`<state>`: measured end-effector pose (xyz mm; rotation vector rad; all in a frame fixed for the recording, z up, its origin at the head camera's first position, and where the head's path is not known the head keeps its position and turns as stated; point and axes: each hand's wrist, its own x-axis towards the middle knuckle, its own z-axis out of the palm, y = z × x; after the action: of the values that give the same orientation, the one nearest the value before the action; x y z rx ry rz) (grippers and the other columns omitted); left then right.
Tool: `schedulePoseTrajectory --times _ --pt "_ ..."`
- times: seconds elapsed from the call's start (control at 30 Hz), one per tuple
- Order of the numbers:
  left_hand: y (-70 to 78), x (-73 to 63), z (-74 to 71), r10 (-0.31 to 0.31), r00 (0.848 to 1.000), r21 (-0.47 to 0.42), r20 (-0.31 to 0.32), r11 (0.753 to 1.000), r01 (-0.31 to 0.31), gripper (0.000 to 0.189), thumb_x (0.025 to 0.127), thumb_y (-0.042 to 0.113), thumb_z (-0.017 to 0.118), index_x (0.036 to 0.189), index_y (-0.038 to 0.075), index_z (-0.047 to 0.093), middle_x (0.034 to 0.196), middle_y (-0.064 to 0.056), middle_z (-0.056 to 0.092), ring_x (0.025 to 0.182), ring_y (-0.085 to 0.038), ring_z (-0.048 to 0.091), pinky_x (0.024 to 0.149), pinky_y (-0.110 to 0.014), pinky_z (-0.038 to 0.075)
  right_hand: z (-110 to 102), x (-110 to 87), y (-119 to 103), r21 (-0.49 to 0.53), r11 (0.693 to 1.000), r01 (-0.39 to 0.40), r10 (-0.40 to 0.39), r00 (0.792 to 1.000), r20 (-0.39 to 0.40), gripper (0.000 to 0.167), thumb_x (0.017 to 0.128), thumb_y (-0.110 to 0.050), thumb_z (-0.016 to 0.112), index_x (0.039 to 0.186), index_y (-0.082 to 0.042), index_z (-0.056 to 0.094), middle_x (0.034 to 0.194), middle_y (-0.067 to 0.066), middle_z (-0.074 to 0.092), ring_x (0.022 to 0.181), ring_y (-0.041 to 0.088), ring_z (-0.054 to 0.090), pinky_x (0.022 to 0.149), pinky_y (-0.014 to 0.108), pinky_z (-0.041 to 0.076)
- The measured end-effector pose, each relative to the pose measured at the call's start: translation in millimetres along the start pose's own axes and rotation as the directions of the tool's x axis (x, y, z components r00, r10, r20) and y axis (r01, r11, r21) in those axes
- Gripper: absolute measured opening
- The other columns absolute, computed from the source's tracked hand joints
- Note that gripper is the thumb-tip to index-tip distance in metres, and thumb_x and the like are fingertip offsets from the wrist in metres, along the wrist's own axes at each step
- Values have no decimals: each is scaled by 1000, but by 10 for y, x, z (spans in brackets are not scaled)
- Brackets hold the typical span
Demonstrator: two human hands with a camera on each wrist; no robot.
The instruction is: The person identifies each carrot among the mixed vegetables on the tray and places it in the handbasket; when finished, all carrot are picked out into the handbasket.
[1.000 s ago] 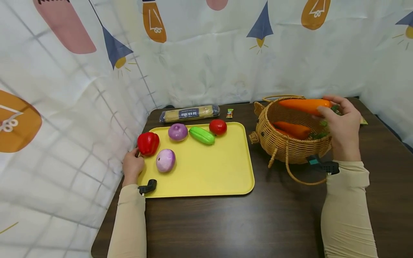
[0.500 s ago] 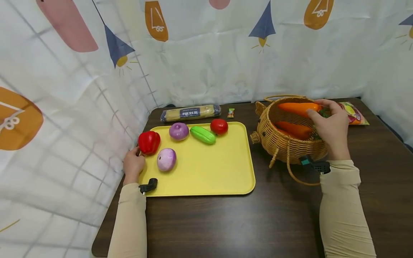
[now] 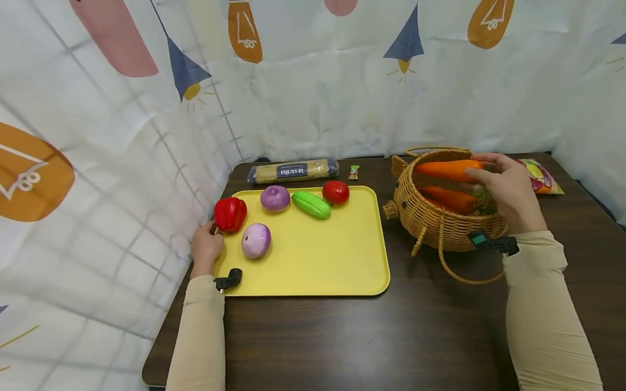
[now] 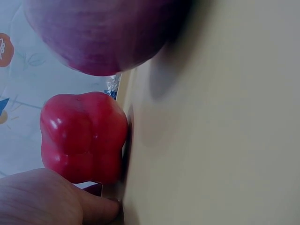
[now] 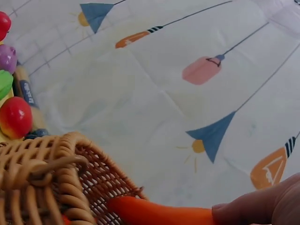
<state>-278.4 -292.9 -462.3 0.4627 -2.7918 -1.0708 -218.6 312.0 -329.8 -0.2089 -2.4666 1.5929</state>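
My right hand (image 3: pixel 513 190) pinches an orange carrot (image 3: pixel 447 170) between thumb and fingers, over the opening of a pig-shaped wicker basket (image 3: pixel 425 231). Another carrot (image 3: pixel 455 201) lies inside the basket, its green leaves partly hidden by the right hand. In the right wrist view, the tip of the held carrot (image 5: pixel 159 213) overlaps the basket's inner wall. My left hand (image 3: pixel 206 247) grips the left rim of a yellow tray (image 3: pixel 313 271), thumb on the rim in the left wrist view. Beside that thumb sits a red bell pepper (image 4: pixel 84 138).
On the tray are two purple onions, one of them (image 3: pixel 256 240) nearer, a green cucumber-like vegetable (image 3: pixel 311 204) and a tomato (image 3: pixel 336 193). Behind lie a pasta packet (image 3: pixel 293 170) and a small wrapped snack (image 3: pixel 354 172). A colourful bag (image 3: pixel 540 176) lies right of the basket.
My right hand has moved left and slightly down with the carrot, farther over the basket, uncovering the colourful bag. The left hand stays at the tray's rim. The head view has shifted slightly.
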Motion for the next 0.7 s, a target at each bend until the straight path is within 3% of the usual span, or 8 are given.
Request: schedulePoseTrajectory --times 0.07,0.17,0.27,0.4,0.5,0.7 --pt "4 -2 -7 1 1000 2 4 1000 -1 52 92 8 38 142 1 49 143 -22 49 130 -44 42 106 -57 33 -19 51 3 -17 1000 -25 25 999 32 53 95 -37 60 141 -13 47 113 -9 45 84 8 46 58 21 39" --pt "-1 -4 0 -3 1000 2 5 1000 3 52 91 7 38 142 1 49 143 -22 49 130 -44 43 106 -57 33 -31 108 9 -36 998 -53 55 996 70 53 95 -38 59 141 -14 47 115 -7 43 64 10 36 52 29 30" --pt "-13 0 9 -5 1000 10 6 1000 5 52 92 8 37 142 0 49 143 -22 49 129 -44 43 106 -57 33 -32 135 11 -41 997 -71 75 992 100 52 96 -39 58 141 -14 47 118 -5 43 49 9 23 47 30 28" --pt "-17 2 17 -7 1000 11 8 1000 7 52 92 9 38 142 0 48 143 -23 48 129 -44 43 107 -57 33 -4 170 16 -29 994 -103 106 987 123 55 96 -39 57 143 -12 45 122 -4 43 59 2 43 52 22 42" --pt "-16 2 16 -11 1000 1 5 1000 11 52 92 8 38 142 0 48 144 -22 48 130 -44 42 107 -57 33 35 205 22 19 992 -126 122 983 136 56 97 -36 57 145 -9 42 124 -1 41 82 -2 58 71 19 54" --pt "-13 1 5 -10 1000 -3 0 1000 10 52 92 8 38 142 0 48 144 -23 48 130 -44 42 107 -58 32 74 249 41 -10 993 -119 119 983 137 55 100 -33 52 145 -5 39 132 13 38 87 2 62 78 24 56"
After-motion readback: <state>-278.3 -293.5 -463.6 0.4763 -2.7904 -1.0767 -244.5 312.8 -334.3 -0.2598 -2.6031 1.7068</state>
